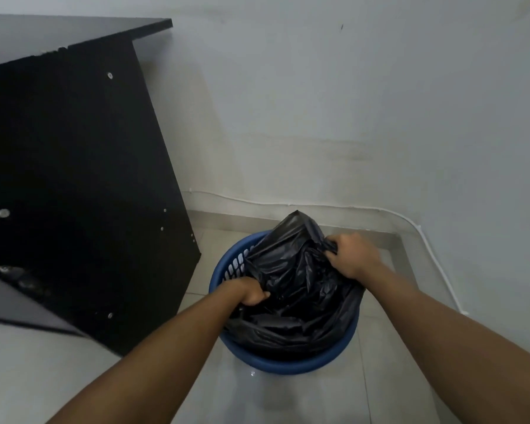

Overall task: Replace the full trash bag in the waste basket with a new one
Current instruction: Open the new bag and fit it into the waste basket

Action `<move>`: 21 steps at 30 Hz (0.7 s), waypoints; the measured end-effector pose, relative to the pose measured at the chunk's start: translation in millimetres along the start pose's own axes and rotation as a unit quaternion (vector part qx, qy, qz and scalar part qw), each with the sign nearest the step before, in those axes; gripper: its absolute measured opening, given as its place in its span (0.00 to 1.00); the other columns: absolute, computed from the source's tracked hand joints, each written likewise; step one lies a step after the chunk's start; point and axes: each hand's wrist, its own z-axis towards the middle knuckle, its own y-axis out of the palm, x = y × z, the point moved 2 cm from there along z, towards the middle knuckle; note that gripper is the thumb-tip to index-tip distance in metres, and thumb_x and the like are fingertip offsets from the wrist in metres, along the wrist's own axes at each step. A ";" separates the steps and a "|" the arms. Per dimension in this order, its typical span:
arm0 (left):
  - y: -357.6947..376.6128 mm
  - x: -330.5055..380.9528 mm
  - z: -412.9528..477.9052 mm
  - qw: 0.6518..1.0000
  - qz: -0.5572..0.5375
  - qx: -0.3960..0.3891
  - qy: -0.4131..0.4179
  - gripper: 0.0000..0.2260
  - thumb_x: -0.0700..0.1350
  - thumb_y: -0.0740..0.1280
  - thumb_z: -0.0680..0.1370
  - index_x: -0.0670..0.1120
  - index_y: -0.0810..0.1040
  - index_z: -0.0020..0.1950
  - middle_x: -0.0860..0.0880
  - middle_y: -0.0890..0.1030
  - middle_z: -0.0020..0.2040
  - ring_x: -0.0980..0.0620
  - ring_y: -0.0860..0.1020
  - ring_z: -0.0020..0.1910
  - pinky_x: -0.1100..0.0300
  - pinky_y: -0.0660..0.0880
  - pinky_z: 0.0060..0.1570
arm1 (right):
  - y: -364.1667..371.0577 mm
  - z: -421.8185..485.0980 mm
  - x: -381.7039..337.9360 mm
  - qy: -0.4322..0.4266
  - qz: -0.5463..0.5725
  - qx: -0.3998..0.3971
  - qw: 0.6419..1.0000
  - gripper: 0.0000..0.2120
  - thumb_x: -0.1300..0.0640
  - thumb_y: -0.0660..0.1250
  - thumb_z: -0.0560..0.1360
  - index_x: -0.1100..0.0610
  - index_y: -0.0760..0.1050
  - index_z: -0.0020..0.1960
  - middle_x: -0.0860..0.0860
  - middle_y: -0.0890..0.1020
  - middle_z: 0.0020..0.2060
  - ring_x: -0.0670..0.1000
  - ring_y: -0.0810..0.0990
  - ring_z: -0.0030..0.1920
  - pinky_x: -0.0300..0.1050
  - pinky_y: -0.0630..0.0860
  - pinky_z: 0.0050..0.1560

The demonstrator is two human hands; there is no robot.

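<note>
A round blue waste basket (288, 361) with a slotted wall stands on the tiled floor near the room's corner. A crumpled black trash bag (294, 289) fills it and bunches up above the far rim. My left hand (251, 293) is closed on the bag's edge at the basket's left side. My right hand (354, 255) grips a fold of the bag at the far right rim. Both forearms reach in from the bottom of the view. What lies inside the bag is hidden.
A black desk side panel (83, 194) stands close to the basket's left. White walls (349, 117) meet behind the basket, and a thin white cable (435, 258) runs along their base. Glossy grey floor tiles (303, 399) lie in front.
</note>
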 end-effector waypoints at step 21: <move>-55.1 -70.0 -49.9 0.878 -0.047 0.464 0.109 0.14 0.36 0.58 0.77 0.55 0.74 0.50 0.50 0.69 0.62 0.40 0.77 0.48 0.48 0.77 0.46 | 3.7 -7.1 15.8 -0.020 -0.011 0.125 0.992 0.19 0.64 0.60 0.77 0.51 0.76 0.64 0.56 0.73 0.54 0.61 0.78 0.41 0.48 0.72 0.37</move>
